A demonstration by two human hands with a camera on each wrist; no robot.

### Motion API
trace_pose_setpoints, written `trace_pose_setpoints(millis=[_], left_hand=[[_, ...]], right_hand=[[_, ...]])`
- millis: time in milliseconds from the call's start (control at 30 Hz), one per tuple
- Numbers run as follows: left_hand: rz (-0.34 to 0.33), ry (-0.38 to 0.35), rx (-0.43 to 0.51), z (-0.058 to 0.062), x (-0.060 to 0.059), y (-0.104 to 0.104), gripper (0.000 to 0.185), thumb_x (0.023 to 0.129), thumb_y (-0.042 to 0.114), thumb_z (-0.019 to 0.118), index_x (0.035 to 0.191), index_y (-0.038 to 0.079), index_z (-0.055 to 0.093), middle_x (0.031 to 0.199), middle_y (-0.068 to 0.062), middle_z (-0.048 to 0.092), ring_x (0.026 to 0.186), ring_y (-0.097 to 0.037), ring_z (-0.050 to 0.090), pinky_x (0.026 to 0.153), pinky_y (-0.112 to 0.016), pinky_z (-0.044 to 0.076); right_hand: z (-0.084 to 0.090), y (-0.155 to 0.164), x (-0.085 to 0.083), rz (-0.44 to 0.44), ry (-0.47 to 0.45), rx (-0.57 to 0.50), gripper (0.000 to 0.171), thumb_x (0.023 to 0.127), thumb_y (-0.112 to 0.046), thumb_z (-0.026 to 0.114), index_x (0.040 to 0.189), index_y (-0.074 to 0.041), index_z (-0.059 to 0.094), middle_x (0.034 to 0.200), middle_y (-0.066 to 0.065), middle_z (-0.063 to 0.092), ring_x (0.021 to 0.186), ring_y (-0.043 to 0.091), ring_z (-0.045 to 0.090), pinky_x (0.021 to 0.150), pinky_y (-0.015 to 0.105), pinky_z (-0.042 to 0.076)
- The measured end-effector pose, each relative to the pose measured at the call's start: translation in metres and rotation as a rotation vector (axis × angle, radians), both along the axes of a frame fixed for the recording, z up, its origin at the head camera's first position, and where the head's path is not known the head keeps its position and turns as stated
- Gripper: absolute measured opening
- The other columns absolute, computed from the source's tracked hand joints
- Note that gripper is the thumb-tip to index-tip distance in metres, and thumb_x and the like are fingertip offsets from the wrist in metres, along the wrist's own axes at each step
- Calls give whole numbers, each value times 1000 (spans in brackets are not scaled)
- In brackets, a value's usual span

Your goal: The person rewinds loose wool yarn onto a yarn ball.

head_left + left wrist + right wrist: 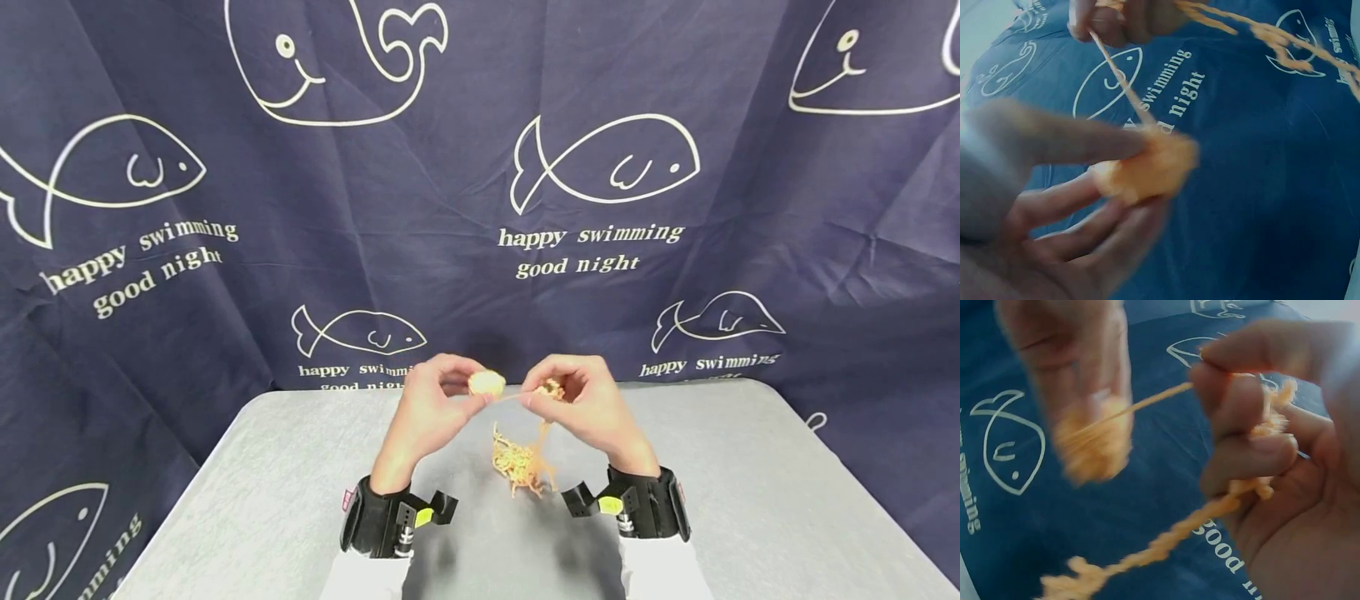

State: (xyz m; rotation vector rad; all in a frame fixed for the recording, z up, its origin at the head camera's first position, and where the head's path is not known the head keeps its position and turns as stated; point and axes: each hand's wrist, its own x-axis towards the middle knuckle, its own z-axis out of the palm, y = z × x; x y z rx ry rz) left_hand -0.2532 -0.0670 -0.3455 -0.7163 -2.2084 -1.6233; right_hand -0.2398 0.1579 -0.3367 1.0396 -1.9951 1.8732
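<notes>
My left hand (442, 392) pinches a small wound ball of orange yarn (487, 382) between thumb and fingers; the ball (1147, 169) shows blurred in the left wrist view. A taut strand (512, 397) runs from it to my right hand (573, 396), whose curled fingers (1247, 450) grip the yarn (1260, 431). From the right hand a crinkled length hangs down to a loose tangle of yarn (521, 462) on the grey table (300, 467). Both hands are raised above the table's middle, close together.
A dark blue cloth (480, 183) printed with white fish, whales and words hangs behind the table and drapes its sides. Black wrist mounts (390, 517) sit on both forearms. The table's far edge lies just behind the hands.
</notes>
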Motion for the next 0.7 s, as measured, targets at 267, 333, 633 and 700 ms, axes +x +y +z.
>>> trace_pose_setpoints(millis=[267,333,633,700], left_hand=[[-418,-74,-386,-1,4,-2,26,75,-7,81,95,7,72,91,2,70,83,-9,68,79,-27,60],[-486,-78,-373,-1,5,-3,26,76,-6,82,96,7,72,91,2,69,84,-8,68,80,-27,60],[-807,-39,36,4,6,-10,32,77,-10,82,105,-2,69,104,-15,66,102,-22,62,88,-48,60],[-825,-14,170,6,7,-10,33,77,-13,79,106,-2,68,108,-15,65,105,-22,62,90,-48,59]], right_hand=[[2,3,-5,-57,-126,-431,20,86,16,65,85,-3,71,71,2,65,53,10,48,46,19,37],[1,3,-8,-77,-163,-521,22,87,16,63,84,-4,72,71,3,66,54,10,50,48,17,38],[-7,1,-19,-316,-240,-471,9,86,8,73,86,-1,73,72,2,68,55,8,57,51,16,48],[-10,0,-21,-346,-212,-337,5,86,5,75,88,2,73,70,2,66,55,8,56,50,17,47]])
